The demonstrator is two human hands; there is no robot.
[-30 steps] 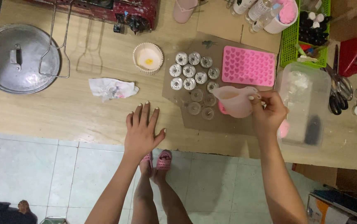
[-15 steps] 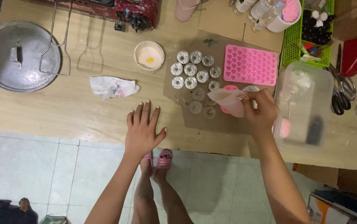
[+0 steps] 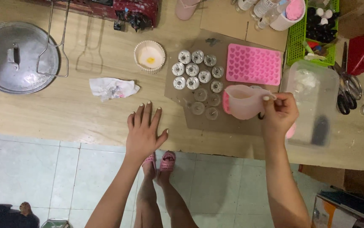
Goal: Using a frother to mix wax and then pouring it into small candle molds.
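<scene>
1. Your right hand (image 3: pixel 280 114) is closed on the handle of a soft pink measuring cup (image 3: pixel 244 101), thumb & fingers pinched round it; cup's held about level, pale liquid inside, spout pointing to 9 o'clock.
2. Your left hand (image 3: pixel 144 131) is flat on the tabletop (image 3: pixel 63 109), palm down, fingers spread, holding nothing.
3. Cup sits over the right part of a brown cardboard sheet (image 3: pixel 228 124), just at 3 o'clock of the tealight cups.
4. Metal tealight cups (image 3: pixel 194 69) w/ wicks stand in rows on the cardboard; a few clear ones (image 3: pixel 204 103) at 6 o'clock of them, just beside the cup's spout.
5. Pink heart-shaped silicone mould (image 3: pixel 253 65) lies at 12 o'clock of the cup, on the cardboard.
6. Clear plastic tub (image 3: pixel 313 101) at 3 o'clock of your right hand, close by.
7. Crumpled tissue (image 3: pixel 113 88) at 11 o'clock of your left hand, near it, not touching.
8. Fluted paper cup (image 3: pixel 149 57) w/ a yellow spot sits at 12 o'clock of left hand, well apart.
9. Steel pot lid (image 3: pixel 17 57) at far 10 o'clock; scissors (image 3: pixel 346 86) & green basket (image 3: pixel 313 33) at far 2 o'clock.
</scene>
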